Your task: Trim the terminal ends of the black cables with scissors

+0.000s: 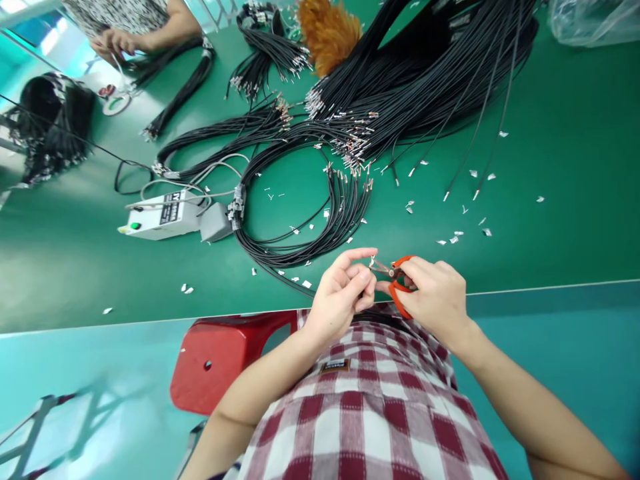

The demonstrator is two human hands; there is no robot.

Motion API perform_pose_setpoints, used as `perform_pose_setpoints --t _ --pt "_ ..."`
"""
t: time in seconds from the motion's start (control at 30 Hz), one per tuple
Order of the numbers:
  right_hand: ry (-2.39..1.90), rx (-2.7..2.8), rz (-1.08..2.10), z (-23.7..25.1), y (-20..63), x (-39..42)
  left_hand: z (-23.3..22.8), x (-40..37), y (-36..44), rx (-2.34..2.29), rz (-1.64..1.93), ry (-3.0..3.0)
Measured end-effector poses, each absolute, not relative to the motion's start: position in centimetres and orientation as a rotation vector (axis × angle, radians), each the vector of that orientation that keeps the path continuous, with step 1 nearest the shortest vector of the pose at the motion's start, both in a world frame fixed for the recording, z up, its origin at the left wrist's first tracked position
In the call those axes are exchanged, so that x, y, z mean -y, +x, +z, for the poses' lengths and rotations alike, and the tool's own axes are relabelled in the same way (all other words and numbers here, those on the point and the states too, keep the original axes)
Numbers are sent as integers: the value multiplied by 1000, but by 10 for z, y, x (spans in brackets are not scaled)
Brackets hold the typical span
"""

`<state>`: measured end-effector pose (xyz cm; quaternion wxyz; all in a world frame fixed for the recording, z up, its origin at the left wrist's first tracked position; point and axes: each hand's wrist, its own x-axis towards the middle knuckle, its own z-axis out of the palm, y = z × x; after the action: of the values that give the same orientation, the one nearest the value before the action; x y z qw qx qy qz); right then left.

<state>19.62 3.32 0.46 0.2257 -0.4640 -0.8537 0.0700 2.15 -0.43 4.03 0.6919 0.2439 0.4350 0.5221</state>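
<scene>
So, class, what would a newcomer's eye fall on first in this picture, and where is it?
Probably the fluffy orange thing near the top of the picture, bright beside a big heap of black cables. Next might come the orange-handled scissors in the right hand, at the near edge of the green table, then the red stool at lower left.

Gripping orange-handled scissors point(391, 273) in the right hand point(436, 292), right up close by the left hand point(345, 288)! Poised at the near edge of the tabletop point(560, 247), beside looped black cables point(295, 255).
</scene>
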Motion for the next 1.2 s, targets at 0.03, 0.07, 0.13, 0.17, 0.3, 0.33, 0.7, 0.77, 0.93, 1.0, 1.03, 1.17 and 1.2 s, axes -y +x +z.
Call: perform_pose_setpoints --t 0.03,0.07,0.13,0.17,0.3,0.33,0.7,0.77,0.93,1.0,1.03,1.17,1.2 --pt "-1272 2363 165 6 196 -34 39 5 22 -970 1167 547" --pt "-1265 2366 137 7 197 -34 39 5 22 -966 1165 549" --pt "-1253 2374 97 9 199 -35 38 5 21 -957 1160 552" --pt "-1251 2380 90 10 200 -35 38 5 21 -956 1159 553" --pt "-1263 2393 151 13 206 -33 40 5 20 -967 1182 549" --pt "-1267 2388 172 12 207 -32 40 4 20 -968 1187 549" --pt "-1195 2354 89 13 202 -33 38 5 21 -947 1169 564" --pt "-1172 2356 35 15 202 -35 38 6 21 -946 1164 565" --pt "-1141 2397 -69 19 206 -38 37 6 21 -951 1149 554" --pt "-1124 2410 -137 20 208 -39 38 6 21 -949 1141 549" --pt "-1117 2415 -183 21 209 -40 38 6 21 -944 1138 546" --pt "-1099 2440 -332 23 211 -42 40 4 20 -919 1116 518" --pt "-1092 2449 -344 24 211 -42 40 3 19 -914 1110 507"
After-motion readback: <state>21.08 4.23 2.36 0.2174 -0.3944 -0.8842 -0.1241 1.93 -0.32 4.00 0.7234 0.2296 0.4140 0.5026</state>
